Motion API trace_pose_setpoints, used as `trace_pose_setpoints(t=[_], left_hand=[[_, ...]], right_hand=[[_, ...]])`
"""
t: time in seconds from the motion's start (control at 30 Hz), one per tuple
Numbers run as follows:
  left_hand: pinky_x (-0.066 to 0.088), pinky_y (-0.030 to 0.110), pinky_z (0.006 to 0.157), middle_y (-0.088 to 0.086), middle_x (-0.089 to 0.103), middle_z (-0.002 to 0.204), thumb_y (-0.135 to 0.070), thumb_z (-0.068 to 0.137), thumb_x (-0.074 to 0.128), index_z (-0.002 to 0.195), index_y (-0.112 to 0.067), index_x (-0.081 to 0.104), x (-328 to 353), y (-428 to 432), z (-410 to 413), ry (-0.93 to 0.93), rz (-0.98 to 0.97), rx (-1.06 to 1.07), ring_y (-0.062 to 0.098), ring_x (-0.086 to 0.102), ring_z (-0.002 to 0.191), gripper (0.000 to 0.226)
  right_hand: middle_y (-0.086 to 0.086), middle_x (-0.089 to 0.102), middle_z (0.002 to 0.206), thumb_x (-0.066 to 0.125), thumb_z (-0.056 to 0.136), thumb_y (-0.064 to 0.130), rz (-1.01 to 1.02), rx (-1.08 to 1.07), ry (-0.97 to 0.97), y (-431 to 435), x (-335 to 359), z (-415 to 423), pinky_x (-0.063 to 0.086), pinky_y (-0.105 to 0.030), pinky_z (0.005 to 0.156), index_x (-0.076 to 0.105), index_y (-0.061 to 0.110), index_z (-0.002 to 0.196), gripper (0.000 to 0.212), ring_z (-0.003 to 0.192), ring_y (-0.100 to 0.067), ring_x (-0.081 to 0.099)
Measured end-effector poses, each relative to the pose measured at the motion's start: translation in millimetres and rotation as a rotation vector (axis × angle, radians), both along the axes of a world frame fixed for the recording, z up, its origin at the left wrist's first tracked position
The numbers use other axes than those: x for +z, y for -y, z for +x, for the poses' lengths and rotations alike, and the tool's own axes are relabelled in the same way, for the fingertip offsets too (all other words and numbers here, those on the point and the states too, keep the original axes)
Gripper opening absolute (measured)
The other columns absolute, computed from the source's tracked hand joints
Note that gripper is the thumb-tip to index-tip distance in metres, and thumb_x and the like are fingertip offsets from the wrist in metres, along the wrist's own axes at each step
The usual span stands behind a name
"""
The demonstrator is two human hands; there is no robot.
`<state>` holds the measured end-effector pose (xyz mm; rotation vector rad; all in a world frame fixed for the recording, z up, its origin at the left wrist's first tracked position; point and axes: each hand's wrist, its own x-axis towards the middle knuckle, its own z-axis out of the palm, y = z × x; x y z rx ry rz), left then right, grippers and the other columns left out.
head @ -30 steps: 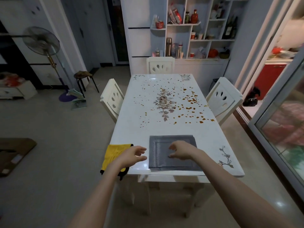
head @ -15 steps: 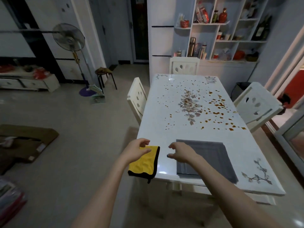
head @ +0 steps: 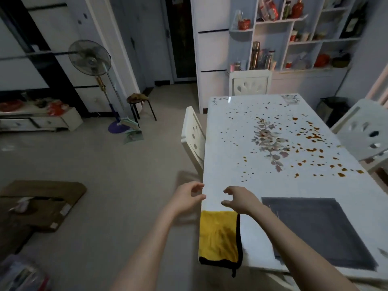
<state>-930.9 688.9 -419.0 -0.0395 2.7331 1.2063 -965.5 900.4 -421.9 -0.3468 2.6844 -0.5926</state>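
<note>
Yellow cloth at table edge, left hand and right hand loosely spread, empty.

Fluffy yellow cloth; glossy table

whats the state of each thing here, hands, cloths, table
left hand: empty, fingers loosely curled
right hand: empty, fingers loosely curled
yellow cloth: lying flat at the table's near corner
grey cloth: spread flat
table: spattered with brown spots
</note>
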Motion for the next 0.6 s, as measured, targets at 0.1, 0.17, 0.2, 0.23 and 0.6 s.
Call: trace_pose_setpoints(t=[0.1, 0.17, 0.2, 0.23, 0.6], left_hand=[[0.046, 0.03, 0.099, -0.004, 0.064, 0.118, -0.025, 0.083, 0.07, 0.121, -0.018, 0.061, -2, 21, -24, 0.012, -0.009, -0.028, 0.01, 0.059, 0.107, 0.039], [0.047, 0.032, 0.099, -0.006, 0.064, 0.118, -0.028, 0.082, 0.07, 0.12, -0.021, 0.061, -5, 35, -45, 0.032, -0.018, -0.061, 0.009, 0.059, 0.107, 0.04], [0.047, 0.034, 0.099, -0.006, 0.064, 0.118, -0.029, 0.082, 0.07, 0.12, -0.022, 0.061, -6, 37, -48, 0.033, -0.022, -0.071, 0.008, 0.059, 0.107, 0.04], [0.047, 0.035, 0.099, -0.006, 0.065, 0.118, -0.031, 0.081, 0.071, 0.12, -0.023, 0.061, -5, 39, -54, 0.035, -0.019, -0.079, 0.008, 0.059, 0.107, 0.041], [0.047, 0.031, 0.099, -0.01, 0.063, 0.121, -0.039, 0.08, 0.069, 0.124, -0.028, 0.059, -11, 88, -138, 0.013, -0.059, -0.281, 0.002, 0.058, 0.107, 0.046]], right_hand=[[0.003, 0.056, 0.135, 0.063, 0.087, 0.045, 0.006, -0.041, 0.008, 18, -3, -21, 0.046, -0.03, 0.097, 0.051, 0.022, 0.133, 0.053, 0.118, -0.016, 0.055], [0.003, 0.055, 0.136, 0.062, 0.087, 0.045, 0.01, -0.079, 0.026, 29, -6, -35, 0.046, -0.031, 0.098, 0.05, 0.022, 0.134, 0.053, 0.119, -0.016, 0.055], [0.003, 0.055, 0.136, 0.062, 0.087, 0.044, 0.01, -0.087, 0.035, 30, -6, -36, 0.046, -0.031, 0.098, 0.05, 0.022, 0.134, 0.053, 0.119, -0.016, 0.055], [0.003, 0.055, 0.136, 0.062, 0.087, 0.044, 0.018, -0.092, 0.039, 31, -6, -39, 0.046, -0.031, 0.098, 0.05, 0.022, 0.134, 0.053, 0.119, -0.016, 0.055], [0.002, 0.055, 0.136, 0.061, 0.088, 0.044, 0.035, -0.291, 0.06, 74, -15, -76, 0.047, -0.03, 0.097, 0.049, 0.021, 0.135, 0.054, 0.118, -0.016, 0.056]])
